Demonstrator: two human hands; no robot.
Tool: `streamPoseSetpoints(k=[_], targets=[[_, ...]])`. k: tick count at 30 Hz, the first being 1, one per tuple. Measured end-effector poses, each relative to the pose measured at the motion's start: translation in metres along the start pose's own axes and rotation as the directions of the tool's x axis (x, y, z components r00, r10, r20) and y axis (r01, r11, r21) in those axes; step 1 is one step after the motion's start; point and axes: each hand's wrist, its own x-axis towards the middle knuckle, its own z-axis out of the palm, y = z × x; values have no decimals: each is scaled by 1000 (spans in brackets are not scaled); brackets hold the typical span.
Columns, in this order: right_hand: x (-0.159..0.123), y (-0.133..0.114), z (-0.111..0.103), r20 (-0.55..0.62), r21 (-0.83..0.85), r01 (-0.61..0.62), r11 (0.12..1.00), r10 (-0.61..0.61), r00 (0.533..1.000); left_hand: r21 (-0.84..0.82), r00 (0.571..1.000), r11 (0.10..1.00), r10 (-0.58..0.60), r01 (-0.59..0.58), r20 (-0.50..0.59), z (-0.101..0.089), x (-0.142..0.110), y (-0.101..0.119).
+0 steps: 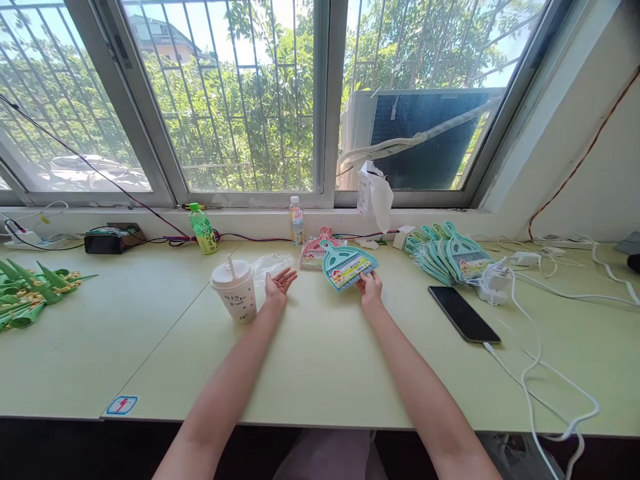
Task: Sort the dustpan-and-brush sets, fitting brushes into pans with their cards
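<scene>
My right hand grips the lower right edge of a teal mini dustpan-and-brush set with a yellow label, tilted up off the table. Just behind it lies a pink dustpan-and-brush set, partly covered by the teal one. My left hand is open, palm turned up and fingers stretched, with nothing in it. Crumpled clear plastic lies behind the left hand. Close on its left stands a white lidded cup with a straw.
Several teal dustpan sets are piled at the right, by a black phone on a white cable. Along the back stand a green bottle and a clear bottle. Green pointed pieces lie far left.
</scene>
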Motion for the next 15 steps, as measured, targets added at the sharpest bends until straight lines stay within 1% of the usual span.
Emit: streamPoseSetpoints(k=[2, 4, 6, 8, 10, 11, 13, 15], targets=[[0, 1, 0, -2, -16, 11, 1000, -11, 1000, -8, 995, 998, 69, -70, -76, -2, -1, 0], [1, 2, -1, -9, -29, 24, 999, -24, 1000, 4, 990, 995, 103, -103, -101, 0, -3, -3], [1, 3, -1, -3, -30, 30, 999, -30, 1000, 67, 997, 996, 60, -56, -55, 8, -6, -8], [0, 3, -1, 21, -16, 20, 1000, -20, 1000, 172, 999, 984, -50, 47, 18, 20, -9, -18], [-2, 1, 1, 71, 1, -9, 1000, 9, 997, 246, 985, 960, -158, 135, 75, 32, -14, -31], [-4, 0, 2, 114, 2, -28, 1000, 28, 993, 261, 977, 953, -189, 157, 101, 37, -16, -36], [-9, -3, 6, 222, -25, -75, 997, 78, 972, 289, 967, 946, -198, 146, 161, 42, -21, -46], [-16, -4, 12, 332, -77, -123, 989, 142, 933, 322, 967, 942, -164, 94, 197, 42, -24, -51]])
